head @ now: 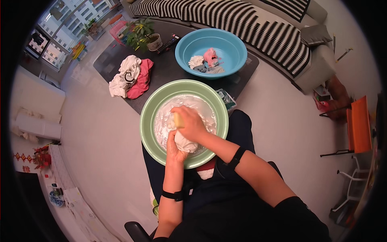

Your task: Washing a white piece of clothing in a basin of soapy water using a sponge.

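A green plastic basin (145,130) in front of me holds water (193,104). Over it, my left hand (174,148) grips a wet white cloth (186,142), perhaps a small garment. My right hand (191,122) is closed around a yellow bar of soap (178,120) just above the cloth; whether soap and cloth touch is partly hidden by the fingers. Beyond the green basin stands a blue plastic basin (184,39) with several small pieces of clothing in it, among them a pink one (210,57) and a white one (196,61).
On the dark table (164,68) lie a white printed shirt (129,72), a red-pink garment (142,81) and a remote control (169,44). A potted plant (154,42) stands behind them. A plastic packet (226,99) rests beside the green basin. An orange chair (359,125) is far right.
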Demonstrator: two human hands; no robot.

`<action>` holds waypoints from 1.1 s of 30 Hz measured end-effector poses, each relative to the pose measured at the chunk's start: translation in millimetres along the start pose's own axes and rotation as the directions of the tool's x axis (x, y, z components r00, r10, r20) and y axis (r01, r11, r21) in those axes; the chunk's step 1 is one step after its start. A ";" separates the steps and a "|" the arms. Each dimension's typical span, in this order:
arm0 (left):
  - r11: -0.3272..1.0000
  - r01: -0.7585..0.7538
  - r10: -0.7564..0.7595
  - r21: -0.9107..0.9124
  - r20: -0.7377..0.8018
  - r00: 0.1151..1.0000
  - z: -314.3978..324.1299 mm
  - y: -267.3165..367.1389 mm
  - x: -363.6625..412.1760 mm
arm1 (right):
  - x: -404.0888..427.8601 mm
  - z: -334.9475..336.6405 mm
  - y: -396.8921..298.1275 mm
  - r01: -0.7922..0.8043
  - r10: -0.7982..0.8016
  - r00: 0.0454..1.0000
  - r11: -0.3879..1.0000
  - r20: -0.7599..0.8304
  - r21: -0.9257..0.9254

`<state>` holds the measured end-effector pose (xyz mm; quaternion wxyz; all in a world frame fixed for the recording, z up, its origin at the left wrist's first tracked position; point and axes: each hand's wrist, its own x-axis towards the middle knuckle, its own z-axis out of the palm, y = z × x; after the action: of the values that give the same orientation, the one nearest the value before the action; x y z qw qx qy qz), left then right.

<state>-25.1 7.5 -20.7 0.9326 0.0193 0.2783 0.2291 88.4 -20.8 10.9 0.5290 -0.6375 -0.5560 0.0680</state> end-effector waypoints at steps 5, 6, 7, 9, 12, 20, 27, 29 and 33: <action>0.995 0.073 -0.060 -0.061 0.201 0.978 11.8 -2.4 -1.6 | 1.2 -0.8 6.4 -0.377 0.403 0.915 0.850 0.005 0.367; 1.000 -0.002 0.002 -0.009 0.073 0.997 14.6 -4.9 0.0 | 0.2 -0.8 -1.8 -0.432 0.438 0.896 0.822 0.073 0.371; 0.996 -0.071 0.074 0.053 -0.054 0.996 16.5 -6.7 1.1 | -1.5 0.2 -11.0 -0.433 0.440 0.895 0.823 0.070 0.368; 0.988 -0.143 0.130 0.058 0.187 0.974 -1.5 -10.9 -0.3 | -7.3 2.7 -29.5 -0.252 0.218 0.965 0.927 0.148 0.277; 0.968 -0.241 0.203 0.077 0.330 0.922 -26.1 -5.2 -0.2 | -17.2 7.9 -49.6 0.015 -0.037 0.957 0.997 0.286 0.076; 0.993 -0.103 0.106 0.054 -0.048 0.993 11.6 -6.6 -3.7 | -0.5 1.7 24.1 -0.032 0.032 0.999 0.999 -0.007 -0.031; 0.996 -0.090 0.091 -0.013 0.131 0.987 -4.9 -3.0 1.9 | -19.8 11.7 -50.6 0.058 -0.055 0.964 0.998 0.259 -0.003; 0.990 -0.142 0.141 0.011 0.076 0.987 1.9 -8.5 -4.3 | -20.3 13.1 -45.9 0.174 -0.167 0.917 0.985 0.362 0.015; 0.962 -0.267 0.268 0.054 -0.020 0.963 13.2 -12.9 -11.0 | -2.9 3.4 -12.9 0.164 -0.166 0.946 0.986 0.277 0.029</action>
<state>-20.9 -7.7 -6.0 0.8884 0.0772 0.2917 0.3460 76.8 -23.4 17.7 0.4511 -0.5714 -0.6760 0.1141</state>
